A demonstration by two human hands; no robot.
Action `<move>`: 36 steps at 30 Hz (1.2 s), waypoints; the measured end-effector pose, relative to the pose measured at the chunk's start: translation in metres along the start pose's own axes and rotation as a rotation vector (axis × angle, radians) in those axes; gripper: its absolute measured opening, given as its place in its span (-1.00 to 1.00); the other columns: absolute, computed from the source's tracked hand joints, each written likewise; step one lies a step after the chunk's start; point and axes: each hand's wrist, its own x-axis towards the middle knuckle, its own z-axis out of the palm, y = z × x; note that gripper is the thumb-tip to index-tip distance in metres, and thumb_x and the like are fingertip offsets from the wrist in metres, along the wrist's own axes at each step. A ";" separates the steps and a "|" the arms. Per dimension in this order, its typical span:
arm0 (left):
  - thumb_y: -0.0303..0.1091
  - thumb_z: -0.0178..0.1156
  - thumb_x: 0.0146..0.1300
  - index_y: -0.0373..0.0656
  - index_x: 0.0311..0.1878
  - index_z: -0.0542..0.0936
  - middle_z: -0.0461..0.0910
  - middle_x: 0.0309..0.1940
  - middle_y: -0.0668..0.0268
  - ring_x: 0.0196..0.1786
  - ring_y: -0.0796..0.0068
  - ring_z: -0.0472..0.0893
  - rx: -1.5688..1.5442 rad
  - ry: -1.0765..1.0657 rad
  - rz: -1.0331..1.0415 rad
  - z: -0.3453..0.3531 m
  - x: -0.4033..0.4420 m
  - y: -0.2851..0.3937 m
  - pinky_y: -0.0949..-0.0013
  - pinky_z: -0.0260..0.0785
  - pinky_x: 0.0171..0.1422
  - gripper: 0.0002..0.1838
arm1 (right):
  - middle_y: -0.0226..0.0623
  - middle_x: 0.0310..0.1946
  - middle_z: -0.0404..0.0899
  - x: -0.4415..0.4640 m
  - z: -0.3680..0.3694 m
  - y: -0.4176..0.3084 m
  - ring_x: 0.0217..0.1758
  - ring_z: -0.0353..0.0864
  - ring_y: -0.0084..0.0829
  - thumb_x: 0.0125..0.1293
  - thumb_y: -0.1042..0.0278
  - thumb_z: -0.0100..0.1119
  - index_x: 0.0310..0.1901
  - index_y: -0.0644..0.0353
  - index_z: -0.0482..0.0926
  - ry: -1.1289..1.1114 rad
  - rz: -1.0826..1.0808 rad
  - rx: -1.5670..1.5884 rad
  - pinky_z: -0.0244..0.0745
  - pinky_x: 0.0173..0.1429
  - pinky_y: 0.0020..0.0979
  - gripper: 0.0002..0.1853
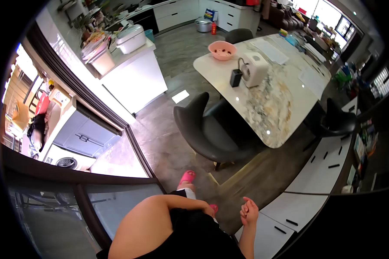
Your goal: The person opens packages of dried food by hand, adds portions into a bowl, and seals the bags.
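My right hand [248, 211] is raised in front of the white drawer cabinets, touching nothing. Its index finger points out and the other fingers are loosely bent, with nothing in them. My left arm crosses in front of my black top, and my left hand [208, 210] hangs low near my waist. Its fingers are too small and hidden to make out. Pink slippers [187, 177] show on my feet on the grey floor. Ahead of me stands a dark grey chair [203, 129] beside the marble-topped table [274, 103].
On the table are a pink bowl [222, 51], a white fan-like appliance [253, 70], a black box [236, 78] and papers. A framed glass door [121, 203] stands at my left. White drawer cabinets [296, 209] line my right. A white counter [136, 80] holds containers.
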 end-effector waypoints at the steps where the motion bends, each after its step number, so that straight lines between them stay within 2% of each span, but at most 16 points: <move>1: 0.07 0.02 0.27 -0.29 -0.05 0.56 0.60 -0.11 0.13 -0.08 0.34 0.53 0.042 0.074 -0.011 -0.005 -0.020 -0.005 0.25 0.31 0.04 -0.46 | -0.52 -0.72 0.16 0.010 0.023 -0.005 -0.74 0.06 -0.70 0.38 0.36 -0.08 -0.10 0.31 0.48 -0.005 -0.001 -0.016 -0.08 -0.72 -0.65 -0.78; 4: -0.11 0.02 0.32 -0.24 -0.01 0.55 0.60 -0.11 0.19 -0.09 0.37 0.50 -0.025 0.199 -0.080 -0.021 -0.092 -0.032 0.26 0.27 0.05 -0.61 | -0.52 -0.73 0.16 0.045 0.083 -0.009 -0.73 0.05 -0.71 0.37 0.37 -0.08 -0.15 0.35 0.49 -0.082 -0.006 -0.105 -0.09 -0.72 -0.66 -0.78; 7: -0.11 0.03 0.31 -0.25 -0.07 0.57 0.61 -0.15 0.17 -0.12 0.37 0.51 -0.130 0.314 -0.125 -0.040 -0.157 -0.098 0.25 0.29 0.03 -0.62 | -0.52 -0.73 0.16 0.091 0.152 0.003 -0.74 0.05 -0.71 0.37 0.38 -0.07 -0.17 0.34 0.49 -0.098 -0.004 -0.128 -0.10 -0.71 -0.66 -0.79; 8: -0.06 0.00 0.32 -0.28 -0.14 0.59 0.62 -0.21 0.12 -0.14 0.39 0.53 -0.023 0.316 0.097 -0.044 -0.178 -0.133 0.23 0.31 0.01 -0.58 | -0.52 -0.73 0.16 0.106 0.182 0.007 -0.74 0.04 -0.71 0.37 0.38 -0.07 -0.19 0.34 0.49 -0.117 -0.018 -0.157 -0.11 -0.71 -0.67 -0.80; 9: -0.06 0.00 0.32 -0.28 -0.14 0.59 0.62 -0.21 0.12 -0.14 0.39 0.53 -0.007 0.296 0.098 -0.053 -0.206 -0.144 0.23 0.31 0.01 -0.58 | -0.52 -0.73 0.16 0.122 0.216 0.015 -0.74 0.04 -0.71 0.37 0.38 -0.07 -0.19 0.34 0.49 -0.102 -0.036 -0.146 -0.11 -0.71 -0.67 -0.80; 14: -0.01 -0.03 0.32 -0.28 -0.03 0.53 0.60 -0.16 0.15 -0.09 0.39 0.52 -0.279 0.504 -0.031 -0.066 -0.330 -0.164 0.31 0.30 0.05 -0.52 | -0.51 -0.72 0.17 0.192 0.361 0.043 -0.74 0.03 -0.71 0.34 0.35 -0.01 -0.19 0.33 0.48 -0.251 0.063 -0.007 -0.12 -0.71 -0.66 -0.80; 18: -0.10 -0.05 0.34 -0.30 -0.10 0.56 0.61 -0.24 0.15 -0.12 0.42 0.52 -0.263 0.664 -0.105 -0.067 -0.384 -0.194 0.33 0.30 0.06 -0.59 | -0.48 -0.66 0.26 0.239 0.442 0.048 -0.70 0.12 -0.70 0.34 0.38 -0.03 -0.16 0.36 0.46 -0.328 0.110 -0.079 -0.02 -0.67 -0.66 -0.80; 19: -0.11 -0.05 0.34 -0.30 -0.11 0.57 0.61 -0.24 0.15 -0.14 0.42 0.51 -0.116 0.797 0.108 -0.068 -0.388 -0.210 0.33 0.30 0.04 -0.59 | -0.47 -0.65 0.28 0.249 0.459 0.045 -0.69 0.14 -0.70 0.34 0.39 -0.05 -0.16 0.36 0.47 -0.314 0.112 -0.119 0.00 -0.66 -0.67 -0.80; 20: -0.11 -0.05 0.33 -0.31 -0.13 0.57 0.61 -0.25 0.15 -0.15 0.43 0.51 0.033 0.926 0.329 -0.072 -0.398 -0.218 0.32 0.30 0.03 -0.59 | -0.46 -0.63 0.30 0.265 0.470 0.044 -0.69 0.15 -0.70 0.35 0.39 -0.06 -0.15 0.35 0.47 -0.324 0.122 -0.114 0.02 -0.64 -0.68 -0.80; 21: -0.11 -0.05 0.33 -0.31 -0.13 0.57 0.61 -0.25 0.15 -0.15 0.43 0.51 0.037 0.913 0.326 -0.078 -0.411 -0.224 0.32 0.30 0.03 -0.59 | -0.47 -0.64 0.29 0.284 0.480 0.045 -0.70 0.14 -0.71 0.35 0.39 -0.06 -0.16 0.34 0.48 -0.315 0.118 -0.094 0.00 -0.66 -0.68 -0.80; 23: -0.14 -0.06 0.34 -0.29 -0.12 0.56 0.59 -0.21 0.00 -0.11 0.26 0.56 -0.391 0.802 0.083 -0.095 -0.447 -0.222 0.26 0.34 0.00 -0.62 | -0.49 -0.66 0.25 0.319 0.500 0.039 -0.71 0.13 -0.70 0.36 0.34 -0.06 -0.22 0.30 0.50 -0.274 0.083 -0.079 -0.03 -0.68 -0.67 -0.79; 24: -0.14 -0.02 0.33 -0.29 -0.18 0.58 0.62 -0.31 0.15 -0.22 0.46 0.55 -0.472 0.865 -0.003 -0.099 -0.463 -0.223 0.36 0.35 -0.11 -0.63 | -0.50 -0.67 0.23 0.340 0.507 0.036 -0.72 0.12 -0.70 0.37 0.30 -0.06 -0.27 0.28 0.50 -0.262 0.080 -0.044 -0.04 -0.69 -0.66 -0.78; 25: -0.14 -0.01 0.33 -0.29 -0.18 0.58 0.61 -0.32 0.17 -0.22 0.47 0.54 -0.544 0.884 -0.043 -0.105 -0.479 -0.228 0.37 0.34 -0.11 -0.64 | -0.51 -0.69 0.22 0.360 0.513 0.031 -0.72 0.12 -0.69 0.38 0.26 -0.07 -0.32 0.25 0.49 -0.247 0.077 -0.002 -0.06 -0.70 -0.65 -0.75; 27: -0.14 0.00 0.33 -0.28 -0.19 0.58 0.60 -0.33 0.20 -0.24 0.50 0.53 -0.629 0.899 -0.080 -0.124 -0.509 -0.240 0.39 0.34 -0.13 -0.64 | -0.53 -0.73 0.19 0.403 0.530 0.020 -0.73 0.10 -0.68 0.39 0.12 -0.10 -0.44 0.20 0.44 -0.180 0.052 0.071 -0.08 -0.72 -0.64 -0.65; 31: -0.13 0.01 0.32 -0.28 -0.21 0.58 0.59 -0.37 0.27 -0.27 0.56 0.51 -0.742 0.914 -0.121 -0.194 -0.578 -0.261 0.44 0.32 -0.16 -0.64 | -0.54 -0.74 0.15 0.503 0.553 -0.004 -0.74 0.06 -0.66 0.40 0.08 -0.12 -0.51 0.13 0.39 -0.107 -0.048 0.165 -0.11 -0.73 -0.61 -0.62; 36: -0.13 0.04 0.31 -0.27 -0.23 0.58 0.56 -0.41 0.35 -0.31 0.64 0.47 -0.868 0.944 -0.184 -0.288 -0.666 -0.269 0.49 0.31 -0.21 -0.65 | -0.55 -0.72 0.16 0.612 0.569 -0.038 -0.74 0.04 -0.66 0.41 0.14 -0.13 -0.42 0.17 0.41 0.017 -0.112 0.297 -0.11 -0.72 -0.60 -0.67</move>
